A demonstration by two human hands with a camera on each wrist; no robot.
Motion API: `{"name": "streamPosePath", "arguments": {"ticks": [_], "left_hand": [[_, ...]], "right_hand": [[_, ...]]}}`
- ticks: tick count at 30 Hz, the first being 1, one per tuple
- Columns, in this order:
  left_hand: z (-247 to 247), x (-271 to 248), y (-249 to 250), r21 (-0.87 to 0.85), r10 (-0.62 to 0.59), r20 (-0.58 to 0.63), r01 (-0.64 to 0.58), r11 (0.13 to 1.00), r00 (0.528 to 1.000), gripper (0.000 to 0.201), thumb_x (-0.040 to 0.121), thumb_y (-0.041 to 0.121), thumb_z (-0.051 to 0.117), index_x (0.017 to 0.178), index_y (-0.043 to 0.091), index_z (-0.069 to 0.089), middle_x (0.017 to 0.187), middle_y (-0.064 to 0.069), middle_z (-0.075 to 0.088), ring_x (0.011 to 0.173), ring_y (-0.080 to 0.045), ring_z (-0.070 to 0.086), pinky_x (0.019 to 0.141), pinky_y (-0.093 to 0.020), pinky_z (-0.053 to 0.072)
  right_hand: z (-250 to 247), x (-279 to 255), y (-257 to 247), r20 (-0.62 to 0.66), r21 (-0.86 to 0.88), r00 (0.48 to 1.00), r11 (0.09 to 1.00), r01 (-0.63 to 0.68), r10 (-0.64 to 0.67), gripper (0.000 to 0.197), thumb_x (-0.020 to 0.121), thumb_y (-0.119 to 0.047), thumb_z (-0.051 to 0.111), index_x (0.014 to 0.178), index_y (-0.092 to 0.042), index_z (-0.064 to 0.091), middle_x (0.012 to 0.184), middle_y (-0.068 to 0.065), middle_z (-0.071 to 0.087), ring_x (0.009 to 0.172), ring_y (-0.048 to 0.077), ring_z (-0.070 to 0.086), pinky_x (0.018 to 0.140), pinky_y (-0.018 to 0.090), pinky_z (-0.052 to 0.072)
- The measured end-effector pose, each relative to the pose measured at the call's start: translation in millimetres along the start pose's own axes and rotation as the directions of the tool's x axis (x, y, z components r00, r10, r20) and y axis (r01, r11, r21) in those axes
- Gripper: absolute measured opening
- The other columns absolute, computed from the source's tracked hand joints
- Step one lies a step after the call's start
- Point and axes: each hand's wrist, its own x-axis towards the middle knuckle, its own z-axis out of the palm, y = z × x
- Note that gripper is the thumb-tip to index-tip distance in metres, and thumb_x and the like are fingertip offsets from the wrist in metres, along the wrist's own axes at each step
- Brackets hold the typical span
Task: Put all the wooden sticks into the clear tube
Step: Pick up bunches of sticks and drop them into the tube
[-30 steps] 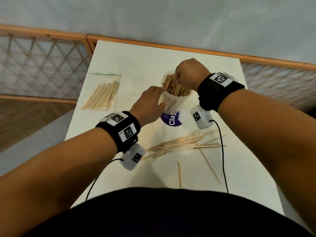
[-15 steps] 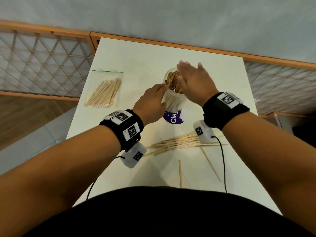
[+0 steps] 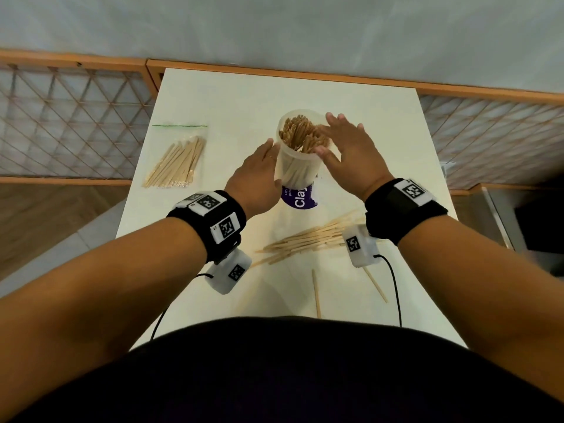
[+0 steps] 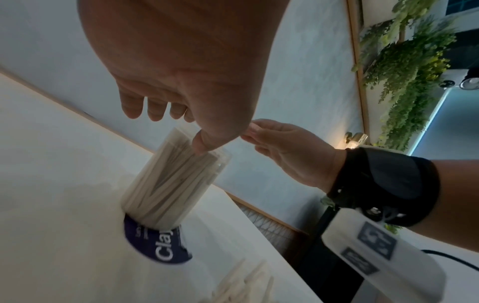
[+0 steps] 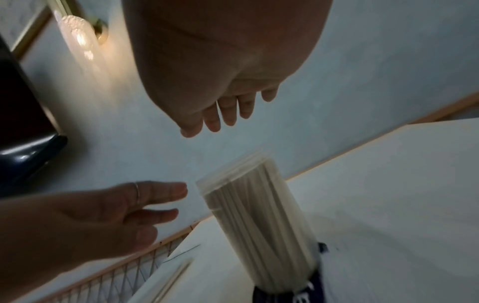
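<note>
The clear tube [image 3: 297,166] stands upright mid-table on a purple lid [image 3: 300,201], packed with wooden sticks [image 3: 300,134]. My left hand [image 3: 264,166] is beside its left wall with fingers straight; the right wrist view shows a small gap between the left hand [image 5: 145,205] and the tube [image 5: 259,215]. My right hand [image 3: 338,141] hovers at the tube's right rim, fingers spread and holding nothing. A pile of loose sticks [image 3: 305,239] lies on the table nearer me, with two single sticks [image 3: 316,293] [image 3: 377,285] near the front edge.
A clear zip bag of wider wooden sticks [image 3: 177,161] lies at the left of the white table [image 3: 232,96]. A wooden lattice railing [image 3: 70,123] runs behind and beside the table. Wrist-camera cables [image 3: 396,288] trail over the front edge.
My right hand, which was bunched over the tube's mouth, has opened and drawn back to the right. My left hand has let go of the tube and straightened its fingers.
</note>
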Motion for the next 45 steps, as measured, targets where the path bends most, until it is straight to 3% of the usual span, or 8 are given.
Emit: {"name": "streamPosePath", "arguments": {"ticks": [4, 7, 14, 21, 25, 28, 33, 45], "left_hand": [[24.5, -17.6, -3.4, 0.057, 0.03, 0.118, -0.037, 0.998, 0.993, 0.074, 0.094, 0.031, 0.05, 0.153, 0.013, 0.009, 0.161, -0.001, 0.002, 0.145, -0.022, 0.016, 0.115, -0.037, 0.024], [47.6, -29.2, -7.7, 0.11, 0.031, 0.23, -0.058, 0.992, 0.973, 0.074, 0.094, 0.032, 0.049, 0.153, 0.014, 0.009, 0.161, -0.001, 0.001, 0.147, -0.022, 0.009, 0.117, -0.038, 0.02], [94.5, -51.4, -17.1, 0.179, 0.022, 0.385, -0.098, 0.979, 0.923, 0.068, 0.095, 0.047, 0.044, 0.15, 0.011, 0.025, 0.158, -0.007, 0.018, 0.144, -0.027, 0.02, 0.116, -0.041, 0.021], [107.5, -70.0, -25.8, 0.242, 0.004, 0.307, -0.082, 0.967, 0.952, 0.06, 0.086, 0.037, 0.057, 0.139, 0.013, 0.042, 0.14, -0.008, 0.044, 0.12, -0.036, 0.047, 0.096, -0.048, 0.043], [111.6, -82.9, -30.4, 0.275, -0.151, 0.165, 0.101, 0.956, 0.975, 0.07, 0.093, 0.047, 0.047, 0.15, 0.016, 0.021, 0.158, -0.009, 0.017, 0.143, -0.035, 0.018, 0.112, -0.054, 0.02], [120.1, -93.0, -31.4, 0.195, -0.415, 0.149, 0.385, 0.902, 0.897, 0.081, 0.092, 0.06, 0.037, 0.152, 0.024, -0.005, 0.16, -0.004, -0.012, 0.145, -0.032, -0.017, 0.11, -0.064, -0.001], [132.8, -105.0, -25.1, -0.046, -0.505, 0.183, 0.52, 0.853, 0.844, 0.089, 0.091, 0.063, 0.036, 0.151, 0.021, -0.015, 0.158, -0.008, -0.021, 0.143, -0.034, -0.024, 0.111, -0.063, -0.008], [159.8, -79.6, 0.2, 0.038, -0.07, 0.261, 0.062, 0.997, 0.963, 0.124, 0.072, 0.076, 0.055, 0.148, 0.016, -0.023, 0.156, -0.008, -0.028, 0.14, -0.033, -0.03, 0.111, -0.05, -0.019]], "right_hand": [[22.7, -60.9, 25.3, 0.014, 0.097, 0.991, 0.987, -0.131, 0.13, 0.046, 0.095, -0.036, 0.054, 0.137, -0.017, 0.051, 0.148, 0.007, 0.041, 0.137, 0.026, 0.036, 0.113, 0.04, 0.027], [47.8, -117.6, 21.1, 0.221, 0.029, 0.974, 0.998, 0.048, -0.053, 0.04, 0.088, -0.037, 0.061, 0.125, -0.021, 0.062, 0.121, 0.011, 0.056, 0.107, 0.033, 0.058, 0.089, 0.041, 0.046], [95.6, -212.3, -2.9, 0.612, -0.027, 0.606, 0.752, 0.658, -0.508, 0.044, 0.078, -0.023, 0.073, 0.12, -0.031, 0.064, 0.124, 0.006, 0.059, 0.101, 0.027, 0.059, 0.08, 0.038, 0.049], [101.6, -207.6, 28.9, 0.382, -0.138, 0.886, 0.931, 0.338, -0.265, 0.021, 0.059, -0.002, 0.079, 0.067, -0.015, 0.065, 0.072, 0.008, 0.059, 0.06, 0.03, 0.056, 0.052, 0.032, 0.044], [107.0, -193.6, 33.8, 0.192, -0.128, 0.981, 0.991, 0.042, -0.017, 0.017, 0.062, -0.003, 0.076, 0.068, -0.017, 0.067, 0.075, 0.008, 0.059, 0.066, 0.034, 0.057, 0.057, 0.034, 0.035], [110.3, -193.1, 39.3, 0.027, -0.06, 0.957, 0.956, -0.287, 0.289, 0.03, 0.079, -0.025, 0.07, 0.108, -0.019, 0.068, 0.119, 0.013, 0.06, 0.113, 0.04, 0.053, 0.088, 0.047, 0.04], [111.0, -226.4, 45.3, 0.277, 0.035, 0.777, 0.803, -0.595, 0.564, 0.087, 0.093, -0.057, 0.042, 0.152, -0.016, -0.007, 0.159, 0.01, -0.016, 0.146, 0.028, -0.018, 0.115, 0.052, -0.012], [132.2, -197.2, 39.5, 0.401, -0.001, 0.896, 0.979, -0.205, 0.188, 0.102, 0.085, -0.063, 0.049, 0.15, -0.019, -0.017, 0.156, 0.011, -0.026, 0.143, 0.03, -0.026, 0.114, 0.052, -0.015]]}}
